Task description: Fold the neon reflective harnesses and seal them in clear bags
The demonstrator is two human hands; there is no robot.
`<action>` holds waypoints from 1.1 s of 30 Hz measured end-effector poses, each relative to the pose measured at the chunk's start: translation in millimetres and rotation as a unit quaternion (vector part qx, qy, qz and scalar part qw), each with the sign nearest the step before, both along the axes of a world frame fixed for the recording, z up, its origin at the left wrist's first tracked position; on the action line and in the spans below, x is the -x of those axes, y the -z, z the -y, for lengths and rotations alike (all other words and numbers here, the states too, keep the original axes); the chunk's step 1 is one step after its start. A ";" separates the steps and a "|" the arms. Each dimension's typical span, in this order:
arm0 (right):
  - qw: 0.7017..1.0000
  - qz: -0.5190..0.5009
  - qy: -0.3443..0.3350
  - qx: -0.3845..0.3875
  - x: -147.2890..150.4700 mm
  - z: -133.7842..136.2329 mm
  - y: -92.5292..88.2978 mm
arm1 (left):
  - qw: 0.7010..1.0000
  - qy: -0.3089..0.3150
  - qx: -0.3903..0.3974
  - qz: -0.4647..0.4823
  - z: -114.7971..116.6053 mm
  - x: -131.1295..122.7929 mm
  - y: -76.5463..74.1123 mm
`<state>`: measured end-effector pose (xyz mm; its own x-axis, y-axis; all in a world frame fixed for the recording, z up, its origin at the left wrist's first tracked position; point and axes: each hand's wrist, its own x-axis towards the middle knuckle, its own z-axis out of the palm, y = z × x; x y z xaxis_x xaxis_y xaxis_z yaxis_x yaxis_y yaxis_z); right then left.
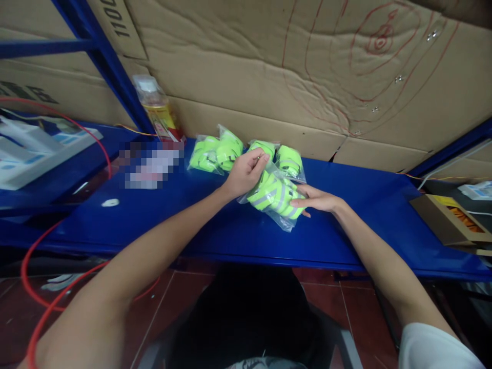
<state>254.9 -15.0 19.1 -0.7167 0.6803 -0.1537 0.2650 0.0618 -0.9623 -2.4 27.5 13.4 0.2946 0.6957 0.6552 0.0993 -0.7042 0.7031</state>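
A clear plastic bag (274, 197) holds folded neon-yellow fabric with grey reflective stripes. My left hand (246, 171) pinches the bag's upper left edge, fingers closed. At the other end, my right hand (317, 199) grips the bag's right side, thumb on top and fingers partly hidden beneath. Behind the hands, similar bagged neon bundles lie along the back of the table: one pair (217, 151) to the left, one bundle (290, 161) to the right, and another (263, 147) partly covered by my left hand.
The blue table (192, 225) meets a cardboard wall (230, 66) with red drawn lines. A bottle with a yellow label (161, 115) stands at the back left. A small white object (110, 203) lies at left. An open cardboard box (448, 220) sits right; a red hose (28, 271) loops left.
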 end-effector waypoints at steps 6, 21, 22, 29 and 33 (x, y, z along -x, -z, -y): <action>0.966 -0.067 0.231 -0.091 -13.9 -8.8 1.4 | 0.986 0.022 0.134 0.093 -12.8 4.3 -1.2; 0.692 0.112 0.392 -0.596 -54.3 -13.4 -1.6 | 0.990 -0.103 0.096 -0.002 -25.1 2.9 20.3; 0.710 0.116 0.363 -0.593 -44.5 -10.4 2.1 | 0.991 -0.110 0.066 -0.034 -21.7 2.8 20.4; 0.828 0.175 0.114 -0.521 8.8 -3.3 34.4 | 0.959 -0.036 -0.132 -0.250 0.6 -5.0 29.6; 0.850 0.146 0.093 -0.497 9.2 -4.7 37.7 | 0.937 0.047 -0.107 -0.330 -4.8 -3.9 41.2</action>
